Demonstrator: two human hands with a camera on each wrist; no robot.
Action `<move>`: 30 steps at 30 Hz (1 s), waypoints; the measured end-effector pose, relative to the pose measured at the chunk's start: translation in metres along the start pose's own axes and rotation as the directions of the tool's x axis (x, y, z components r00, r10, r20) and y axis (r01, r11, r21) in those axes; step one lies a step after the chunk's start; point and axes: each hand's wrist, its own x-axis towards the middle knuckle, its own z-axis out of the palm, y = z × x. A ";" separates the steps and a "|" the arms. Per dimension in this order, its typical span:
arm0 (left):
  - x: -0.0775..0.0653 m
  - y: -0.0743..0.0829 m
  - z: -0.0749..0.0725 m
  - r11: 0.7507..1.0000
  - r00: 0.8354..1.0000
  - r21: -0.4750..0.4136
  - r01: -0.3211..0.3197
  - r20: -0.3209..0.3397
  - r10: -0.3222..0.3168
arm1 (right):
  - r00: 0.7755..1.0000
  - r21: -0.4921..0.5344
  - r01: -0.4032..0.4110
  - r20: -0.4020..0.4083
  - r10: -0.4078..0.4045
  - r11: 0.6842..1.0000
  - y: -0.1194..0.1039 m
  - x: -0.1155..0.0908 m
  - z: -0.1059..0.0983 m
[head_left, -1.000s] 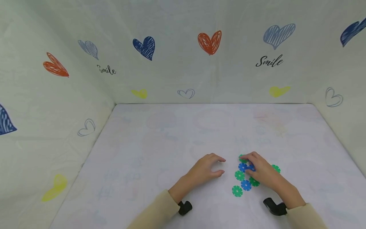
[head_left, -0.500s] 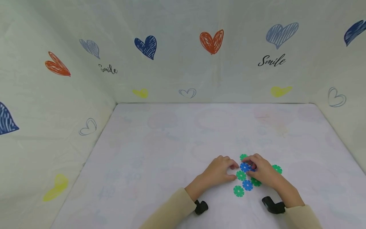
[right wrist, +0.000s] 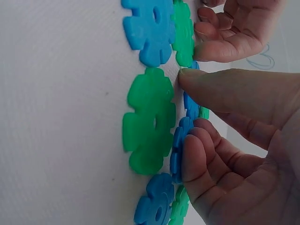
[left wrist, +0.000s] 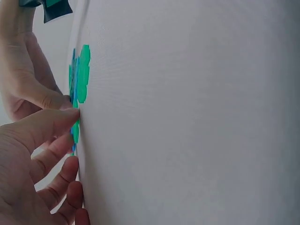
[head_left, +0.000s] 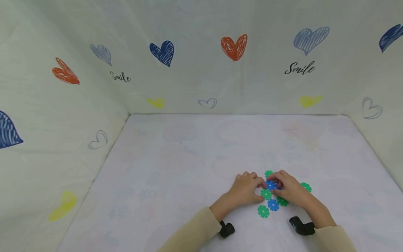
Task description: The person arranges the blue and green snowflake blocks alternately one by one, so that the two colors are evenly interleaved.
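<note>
Green and blue plastic snowflake discs with notched edges lie flat in a cluster on the table. In the head view my left hand [head_left: 247,189] has its thumb and index finger at two edges of a green snowflake disc [head_left: 266,194], pinching it. My right hand [head_left: 288,187] comes over the cluster from the right, its thumb and curled fingers on a blue snowflake disc [right wrist: 178,150], partly covered from above. Another blue disc [head_left: 270,185] shows between the two hands. Toward the front lie a blue disc [head_left: 273,205] and a green disc [head_left: 263,211].
A green disc [head_left: 305,187] lies right of the right hand, and one [head_left: 269,173] at the cluster's far end. The pale table [head_left: 176,168] meets a cloth wall [head_left: 189,77] printed with hearts. Each wrist wears a black camera.
My left hand has moved right, from beside the cluster to the green disc, and its fingers have closed in on it. The right hand stays over the blue discs, nearly still.
</note>
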 end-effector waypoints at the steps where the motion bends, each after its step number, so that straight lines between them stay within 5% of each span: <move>1: 0.000 0.001 0.000 1.000 1.000 0.002 0.003 0.001 -0.003 | 1.000 -0.002 -0.002 -0.001 0.002 1.000 0.000 -0.001 0.000; 19: -0.003 0.006 0.001 0.997 0.998 0.051 0.056 -0.006 -0.056 | 1.000 0.013 0.004 0.005 -0.004 1.000 -0.002 -0.001 0.004; 30: -0.002 0.008 0.000 0.998 1.000 0.058 0.023 -0.002 -0.023 | 1.000 -0.008 0.006 0.000 -0.006 1.000 -0.001 0.000 0.004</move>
